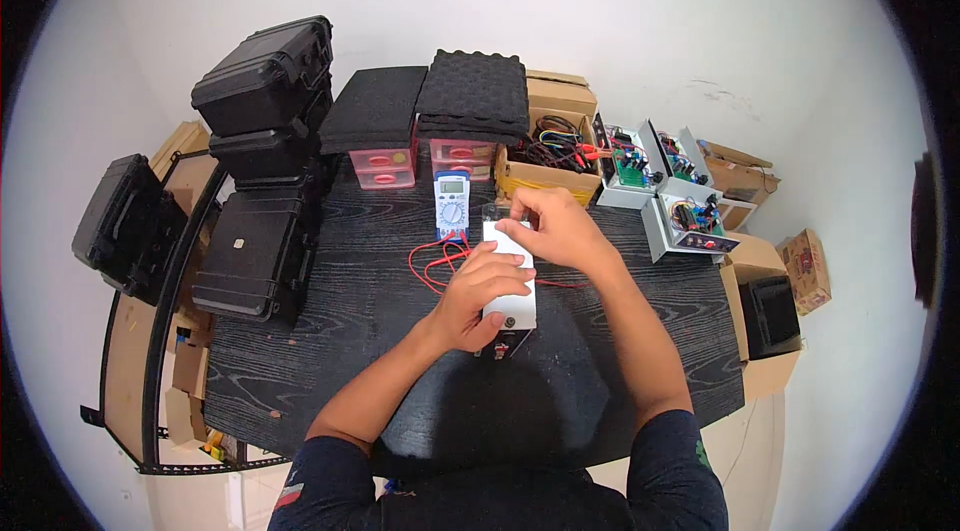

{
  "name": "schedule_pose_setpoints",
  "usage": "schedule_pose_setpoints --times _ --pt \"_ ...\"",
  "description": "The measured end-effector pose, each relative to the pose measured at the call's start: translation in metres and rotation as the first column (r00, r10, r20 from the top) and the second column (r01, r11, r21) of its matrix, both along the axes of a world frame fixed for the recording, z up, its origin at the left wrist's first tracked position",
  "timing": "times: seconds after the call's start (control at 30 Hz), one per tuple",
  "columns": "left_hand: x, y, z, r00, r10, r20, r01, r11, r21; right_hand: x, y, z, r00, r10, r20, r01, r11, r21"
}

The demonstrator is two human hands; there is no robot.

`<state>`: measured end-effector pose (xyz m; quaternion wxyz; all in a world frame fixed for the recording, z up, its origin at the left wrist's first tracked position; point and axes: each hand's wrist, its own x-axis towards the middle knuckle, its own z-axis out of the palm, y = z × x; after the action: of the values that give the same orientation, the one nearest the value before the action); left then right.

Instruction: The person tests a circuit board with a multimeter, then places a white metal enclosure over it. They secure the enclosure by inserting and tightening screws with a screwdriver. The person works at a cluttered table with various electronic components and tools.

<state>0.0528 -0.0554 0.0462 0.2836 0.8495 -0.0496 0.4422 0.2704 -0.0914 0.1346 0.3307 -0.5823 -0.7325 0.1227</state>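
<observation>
A white rectangular metal box (510,301) lies on the black wood-grain table (370,301) in front of me, with dark terminals at its near end. Across its top rest the fingers of my left hand (482,293), the thumb down by the near side, holding the box. At the far end my right hand (562,229) is bent over with its fingers curled together; whatever they pinch is hidden. Just left of the box's far end, a blue-and-white multimeter (453,203) lies face up, its red test leads (425,271) looped beside my left hand.
Stacked black hard cases (255,251) stand at the left. Pink drawer boxes (385,168) topped with black foam (475,91) sit at the back, beside a cardboard box of cables (550,176). Several open units with circuit boards (690,221) stand at right; an open carton (770,321) is beyond the edge.
</observation>
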Motion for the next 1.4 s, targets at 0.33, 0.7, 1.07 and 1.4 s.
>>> schedule_pose_setpoints --times 0.33,0.7,1.07,1.4 --pt "0.000 -0.003 0.003 1.000 0.017 0.002 -0.017 1.000 0.003 0.001 0.001 -0.012 0.988 0.050 -0.145 -0.041 0.997 0.065" --pt "-0.001 -0.001 0.003 1.000 0.014 0.002 -0.014 1.000 -0.004 0.006 0.000 -0.020 0.953 -0.214 -0.216 0.231 0.971 0.060" --pt "-0.001 0.003 0.002 1.000 -0.024 0.006 0.024 0.999 0.024 0.118 -0.016 -0.125 0.722 -0.519 0.459 0.671 0.688 -0.276" --pt "-0.002 0.002 0.003 1.000 0.014 -0.019 -0.014 0.999 0.042 0.138 -0.033 -0.116 0.864 -0.454 -0.218 0.391 0.878 -0.276"
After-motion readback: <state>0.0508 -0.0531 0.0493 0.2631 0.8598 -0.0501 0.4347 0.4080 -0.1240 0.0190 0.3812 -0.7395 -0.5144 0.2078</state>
